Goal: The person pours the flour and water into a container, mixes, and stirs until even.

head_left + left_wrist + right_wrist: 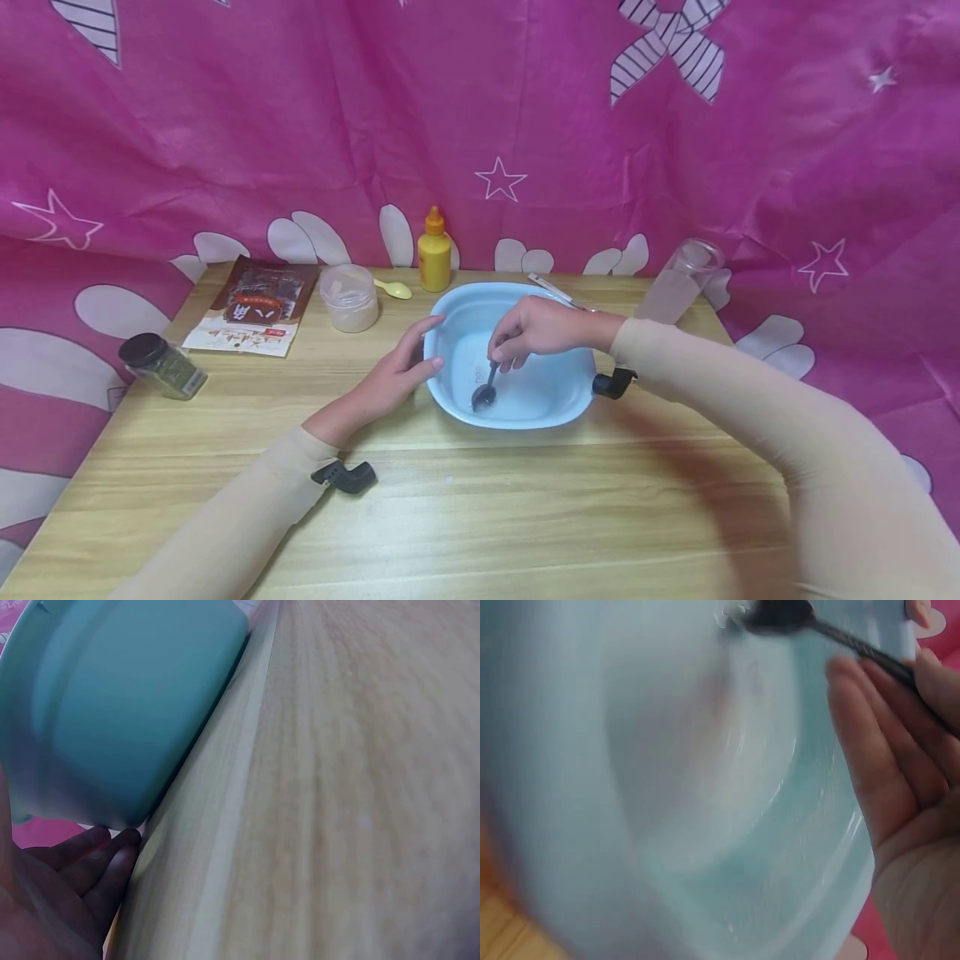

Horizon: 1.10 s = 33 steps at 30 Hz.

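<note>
A light-blue plastic basin (517, 421) stands on the wooden table, with clear liquid glinting inside it in the right wrist view. My left hand (390, 379) holds the basin's left side, thumb and index finger at the rim. Its other fingers (105, 870) lie against the outer wall, low by the table. Over the basin, my right hand (536, 327) pinches the thin handle of a dark spoon (484, 395). The spoon's bowl points down and lies low inside the basin. In the right wrist view the spoon (780, 615) shows near the top, partly blurred.
Behind the left hand are a seasoning pouch (251, 304), a clear tub (349, 300), a yellow spoon (395, 290) and a yellow squeeze bottle (434, 257). A black-lidded jar (165, 367) lies tilted at the left edge. Past the right forearm stands a clear cup (678, 283). A pink curtain (337, 125) hangs behind.
</note>
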Tool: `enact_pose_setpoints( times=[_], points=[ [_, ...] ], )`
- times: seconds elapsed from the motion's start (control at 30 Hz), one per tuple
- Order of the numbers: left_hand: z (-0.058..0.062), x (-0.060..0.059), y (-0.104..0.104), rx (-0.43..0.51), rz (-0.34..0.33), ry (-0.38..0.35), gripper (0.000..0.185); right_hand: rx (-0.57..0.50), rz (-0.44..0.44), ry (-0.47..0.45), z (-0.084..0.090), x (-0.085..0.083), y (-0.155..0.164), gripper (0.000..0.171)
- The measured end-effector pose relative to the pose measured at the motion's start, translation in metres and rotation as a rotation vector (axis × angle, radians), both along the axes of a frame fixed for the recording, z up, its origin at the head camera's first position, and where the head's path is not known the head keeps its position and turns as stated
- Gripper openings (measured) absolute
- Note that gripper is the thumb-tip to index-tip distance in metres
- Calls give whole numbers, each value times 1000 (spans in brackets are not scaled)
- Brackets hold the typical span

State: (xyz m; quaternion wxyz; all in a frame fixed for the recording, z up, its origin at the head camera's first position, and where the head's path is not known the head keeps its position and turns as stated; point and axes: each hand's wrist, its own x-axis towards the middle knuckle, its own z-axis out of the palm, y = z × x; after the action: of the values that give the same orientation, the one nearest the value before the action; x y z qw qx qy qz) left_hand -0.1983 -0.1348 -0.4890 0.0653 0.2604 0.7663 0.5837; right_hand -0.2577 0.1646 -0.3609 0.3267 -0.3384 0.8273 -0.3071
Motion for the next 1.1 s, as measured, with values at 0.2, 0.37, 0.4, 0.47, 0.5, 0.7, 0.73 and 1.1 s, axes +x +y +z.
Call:
enact_pose_setpoints(
  times=[0.2, 0.37, 0.4, 0.47, 0.5, 0.7, 0.73, 1.1],
  points=[
    [0, 1, -1, -7, 8, 4, 67, 111, 45, 22, 6, -7, 11, 14],
    [0, 0, -1, -9, 6, 6, 66, 202, 45, 176, 11, -12, 16, 15],
    [0, 0, -1, -8, 6, 7, 66, 217, 47, 219, 11, -13, 16, 15],
    [0, 0, 0, -6, 6, 8, 66, 240, 53, 306, 12, -14, 16, 16],
    [-1, 0, 0, -7, 9, 8, 66, 248, 53, 343, 12, -15, 15, 15],
    [-2, 0, 0, -7, 9, 14, 67, 257, 14, 561, 11, -16, 8, 14],
    [-2, 0, 0, -6, 7, 13, 67, 249, 4, 587, 9, -17, 7, 14],
    [1, 0, 0, -16, 8, 1, 67, 108, -121, 571, 3, -9, -7, 22]
  ],
)
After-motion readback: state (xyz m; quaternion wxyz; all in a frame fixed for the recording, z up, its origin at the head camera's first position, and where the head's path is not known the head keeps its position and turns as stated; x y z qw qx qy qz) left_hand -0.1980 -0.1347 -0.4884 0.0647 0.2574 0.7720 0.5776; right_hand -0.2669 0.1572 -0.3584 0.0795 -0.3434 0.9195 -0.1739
